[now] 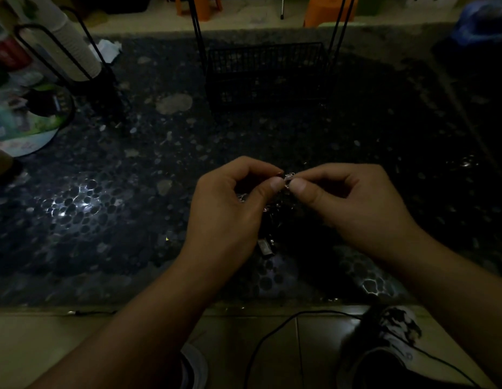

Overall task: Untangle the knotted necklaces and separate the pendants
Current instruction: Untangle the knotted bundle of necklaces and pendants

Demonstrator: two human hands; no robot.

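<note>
The knotted necklaces (289,177) hung between both hands, left hand (230,203) and right hand (345,197) each pinching the silver tangle above the dark surface (132,192); pulling hard could tighten the knot or snap 1 chain

Tangled silver necklaces (289,177) pinched at top; dark pendant (265,247) dangling below.
</note>
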